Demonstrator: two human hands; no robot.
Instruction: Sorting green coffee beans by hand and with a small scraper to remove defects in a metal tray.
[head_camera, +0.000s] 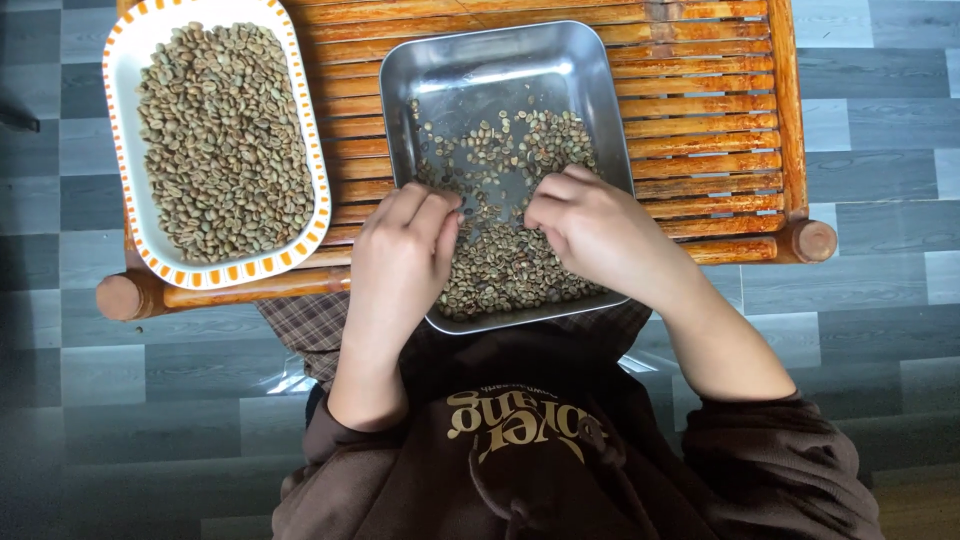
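Plainly, both hands work inside the metal tray (600, 110), which serves as the landmark for everything else. The left hand (405, 250) rests over the tray's near-left part with its fingers curled and drawn together, fingertips down among the green coffee beans (500, 265); it looks to be pinching a bean or 2, though the pinch itself is too small to confirm. The right hand (590, 225) sits over the tray's middle, fingers likewise bunched and bent down onto the beans.

The beans lie loose in a thin scatter across the tray, thicker toward its near edge and bare steel toward its far edge. They should handle as small, hard, light and dry pieces: they will roll and skid on the smooth steel, so a fingertip pinch or a sweeping push suits them better than a grab. They seem unlikely to break.

Left of the tray stands a white oval dish (118, 60) with an orange-checked rim, heaped with more beans. Both rest on a slatted wooden table (700, 120). The tray's near edge overhangs the table toward the person's lap, so a downward press there could tip it. Right of the tray the slats offer open room; gaps between slats could swallow stray beans.
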